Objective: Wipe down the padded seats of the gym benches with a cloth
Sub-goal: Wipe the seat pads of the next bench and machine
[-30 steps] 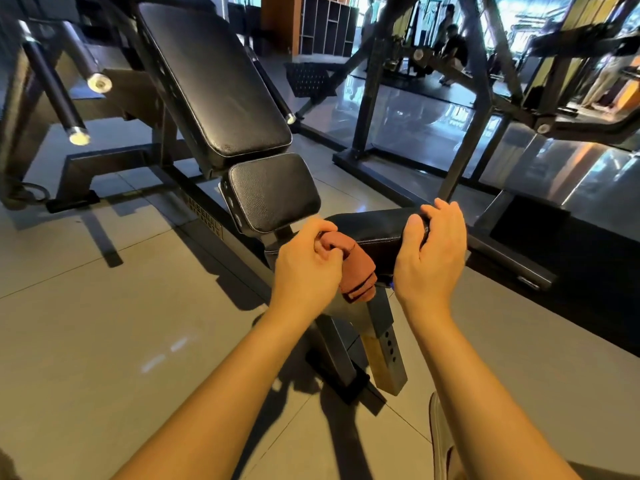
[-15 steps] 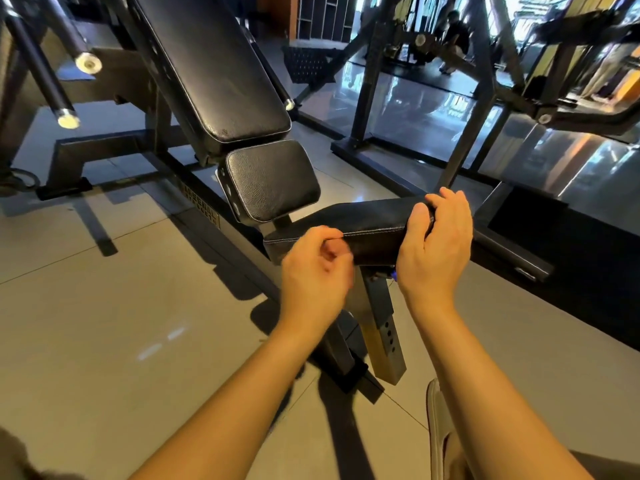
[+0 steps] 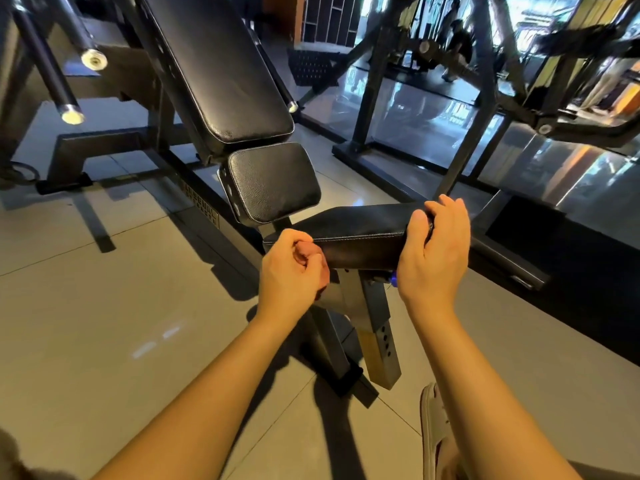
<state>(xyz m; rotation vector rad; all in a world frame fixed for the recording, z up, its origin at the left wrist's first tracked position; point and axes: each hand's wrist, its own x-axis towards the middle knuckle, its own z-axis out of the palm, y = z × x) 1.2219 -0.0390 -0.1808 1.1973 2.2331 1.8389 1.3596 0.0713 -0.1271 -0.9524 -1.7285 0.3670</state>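
A black padded seat [image 3: 360, 228] sits low on a steel post, in front of a small seat pad [image 3: 273, 183] and a long tilted back pad [image 3: 221, 71]. My left hand [image 3: 291, 268] is closed around a bunched orange-brown cloth [image 3: 308, 252], of which only a sliver shows between the fingers; it presses against the near left edge of the padded seat. My right hand [image 3: 433, 251] grips the right end of that same seat, thumb on top and fingers curled round the side.
Black bar handles [image 3: 71, 114] stick out at upper left. A dark machine frame [image 3: 478, 109] stands on a platform at right, with a person [image 3: 457, 46] far behind. Grey tiled floor [image 3: 104, 323] lies to the left. My sandalled foot [image 3: 434, 431] is at bottom right.
The cloth, plainly visible hanging from my left hand a second ago, is now bunched inside the fist, which has slid left along the seat's front edge. My right hand keeps its grip.
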